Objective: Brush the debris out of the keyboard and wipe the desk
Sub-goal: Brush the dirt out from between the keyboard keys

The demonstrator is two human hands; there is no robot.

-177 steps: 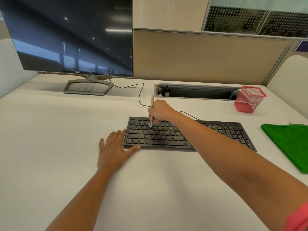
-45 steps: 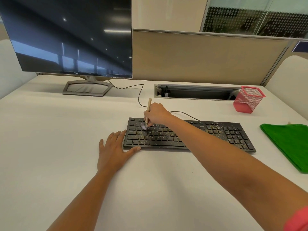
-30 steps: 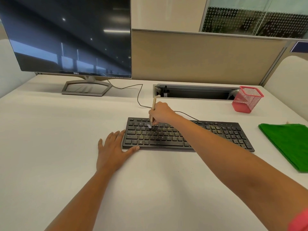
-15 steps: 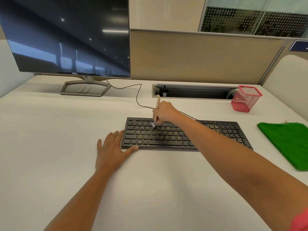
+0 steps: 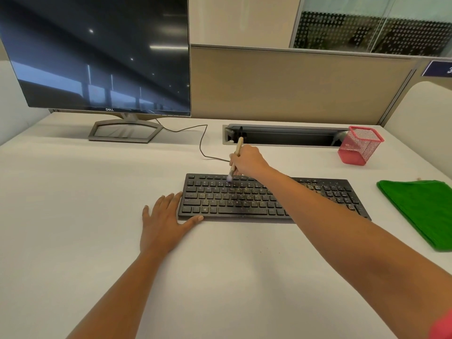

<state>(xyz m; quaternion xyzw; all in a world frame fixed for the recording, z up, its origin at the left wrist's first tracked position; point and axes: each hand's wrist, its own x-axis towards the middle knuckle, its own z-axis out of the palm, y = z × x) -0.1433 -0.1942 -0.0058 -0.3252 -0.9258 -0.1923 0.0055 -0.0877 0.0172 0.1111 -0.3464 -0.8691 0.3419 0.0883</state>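
Note:
A black keyboard lies on the white desk, with yellowish crumbs scattered over its middle and right keys. My right hand grips a small wooden-handled brush; its pale bristle tip touches the top key rows left of centre. My left hand lies flat on the desk at the keyboard's left front corner, thumb against the front edge. A folded green cloth rests at the right edge of the desk.
A dark monitor on a grey stand occupies the back left. The keyboard cable runs toward a cable tray slot. A red mesh pen cup stands at the back right. Partition panels wall the desk.
The brush tip has swept back and forth over the upper left keys and now sits on the top rows. My left hand has stayed put.

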